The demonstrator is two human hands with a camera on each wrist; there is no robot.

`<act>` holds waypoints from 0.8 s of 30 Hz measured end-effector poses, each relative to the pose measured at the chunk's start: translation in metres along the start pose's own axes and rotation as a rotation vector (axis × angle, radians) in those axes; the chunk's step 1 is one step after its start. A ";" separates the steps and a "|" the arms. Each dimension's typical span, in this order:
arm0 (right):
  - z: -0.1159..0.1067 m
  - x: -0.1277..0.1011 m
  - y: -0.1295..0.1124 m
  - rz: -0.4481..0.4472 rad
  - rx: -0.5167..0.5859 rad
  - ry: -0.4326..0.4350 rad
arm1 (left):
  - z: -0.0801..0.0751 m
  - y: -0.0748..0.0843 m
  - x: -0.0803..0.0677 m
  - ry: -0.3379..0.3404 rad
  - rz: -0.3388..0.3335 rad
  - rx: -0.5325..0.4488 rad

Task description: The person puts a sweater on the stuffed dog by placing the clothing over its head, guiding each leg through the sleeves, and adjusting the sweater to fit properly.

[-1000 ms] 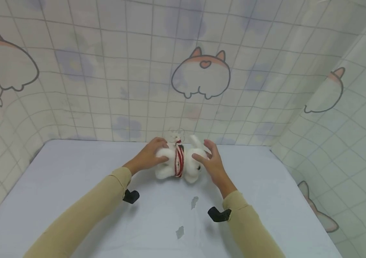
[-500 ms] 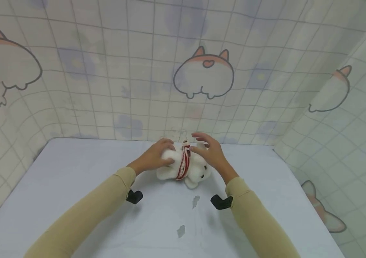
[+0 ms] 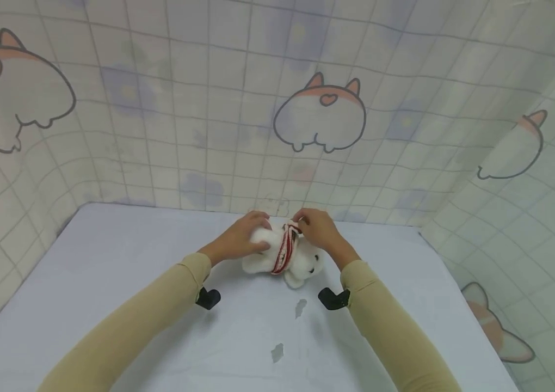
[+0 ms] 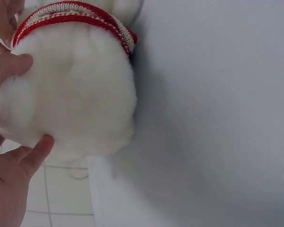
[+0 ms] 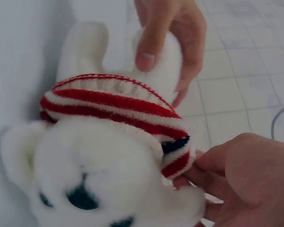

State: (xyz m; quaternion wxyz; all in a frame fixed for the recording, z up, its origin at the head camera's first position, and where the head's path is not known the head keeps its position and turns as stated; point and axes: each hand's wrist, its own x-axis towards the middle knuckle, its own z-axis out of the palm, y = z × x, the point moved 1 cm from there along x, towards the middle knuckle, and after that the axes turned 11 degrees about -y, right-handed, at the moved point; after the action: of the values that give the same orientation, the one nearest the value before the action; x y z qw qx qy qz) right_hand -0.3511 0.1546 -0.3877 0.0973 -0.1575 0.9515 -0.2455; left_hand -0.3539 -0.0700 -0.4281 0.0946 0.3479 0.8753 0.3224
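Observation:
A white plush bear (image 3: 302, 265) lies on its side near the table's far edge, its head to the right. Round its middle is a bunched red-and-white striped knitted top (image 3: 284, 253); a dark patch on it shows in the right wrist view. My left hand (image 3: 240, 238) grips the bear's lower body, thumb in front and fingers behind, denting the fur (image 4: 80, 90). With its fingertips my right hand (image 3: 320, 228) pinches the edge of the knitted top (image 5: 113, 106) beside one of the bear's paws (image 5: 187, 203). Those fingertips are partly hidden behind the cloth.
A white table (image 3: 238, 332) has two small grey marks in front of the bear. Right behind its far edge hangs a checked curtain (image 3: 199, 125) printed with cartoon corgis, which also runs along the sides.
The bear has turned so that its face shows more toward me. My right hand has moved left from the bear's head to the knitted top and now pinches it; the left keeps its hold.

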 end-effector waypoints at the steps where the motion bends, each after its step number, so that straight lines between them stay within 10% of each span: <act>1: 0.000 0.000 0.001 0.027 0.014 -0.010 | 0.001 0.000 0.000 0.016 0.006 0.010; 10: 0.003 0.000 0.007 0.051 0.212 -0.148 | 0.001 0.000 -0.011 0.214 0.039 0.077; 17: 0.013 -0.001 0.010 -0.047 0.374 -0.145 | 0.003 0.006 -0.010 0.238 0.022 0.071; 24: 0.022 0.003 0.012 -0.061 0.211 -0.088 | 0.005 0.010 -0.011 0.238 -0.066 0.111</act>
State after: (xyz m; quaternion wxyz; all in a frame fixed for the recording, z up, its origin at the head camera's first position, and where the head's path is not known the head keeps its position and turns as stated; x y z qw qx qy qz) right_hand -0.3514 0.1533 -0.4133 0.1474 -0.1857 0.9100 -0.3402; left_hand -0.3382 -0.0695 -0.4259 -0.0187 0.2828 0.9078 0.3090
